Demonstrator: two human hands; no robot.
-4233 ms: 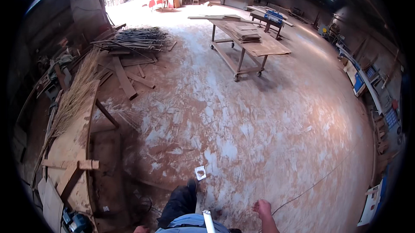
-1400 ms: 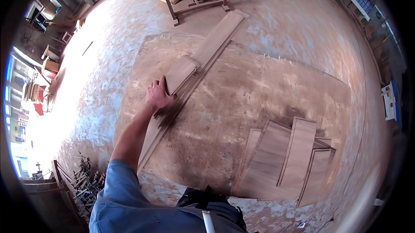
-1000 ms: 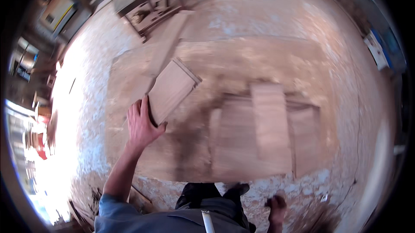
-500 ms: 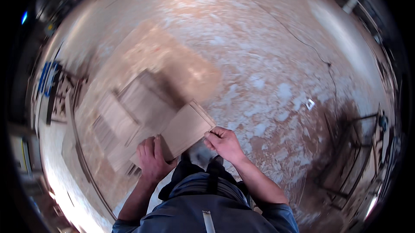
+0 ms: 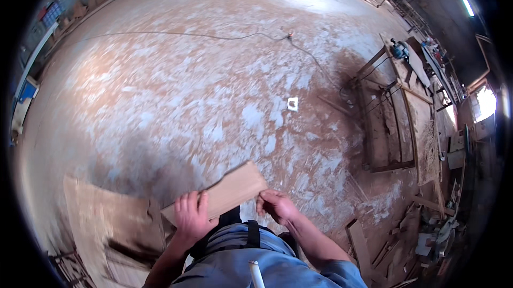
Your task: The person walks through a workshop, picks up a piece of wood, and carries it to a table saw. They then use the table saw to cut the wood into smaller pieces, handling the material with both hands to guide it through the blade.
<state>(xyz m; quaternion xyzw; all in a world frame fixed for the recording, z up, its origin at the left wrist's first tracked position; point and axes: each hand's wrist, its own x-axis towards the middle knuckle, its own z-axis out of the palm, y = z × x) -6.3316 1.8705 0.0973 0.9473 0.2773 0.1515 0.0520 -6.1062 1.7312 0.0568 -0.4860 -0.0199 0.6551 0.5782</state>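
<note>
A flat piece of light brown wooden board [image 5: 231, 187] is held in front of my waist, slanting up to the right. My left hand [image 5: 192, 216] grips its near left part, fingers lying over the top face and thumb at the near edge. At the right end, my right hand [image 5: 278, 207] pinches the corner with curled fingers. Whether one board or several thin ones are stacked in my hands cannot be told. At lower left, a pale sheet [image 5: 93, 213] lies low, with part of the board pile [image 5: 128, 266] on it.
To the right stands a wooden workbench [image 5: 393, 165] with a blue power tool [image 5: 398, 48] on top. Wood offcuts [image 5: 382, 253] litter the floor at lower right. A cable [image 5: 214, 37] crosses the dusty floor, and a small white piece [image 5: 292, 104] lies ahead.
My view has swung right, so the board pile has shifted to the lower left and the workbench shows more fully. The held board has come along in both hands, away from the pile.
</note>
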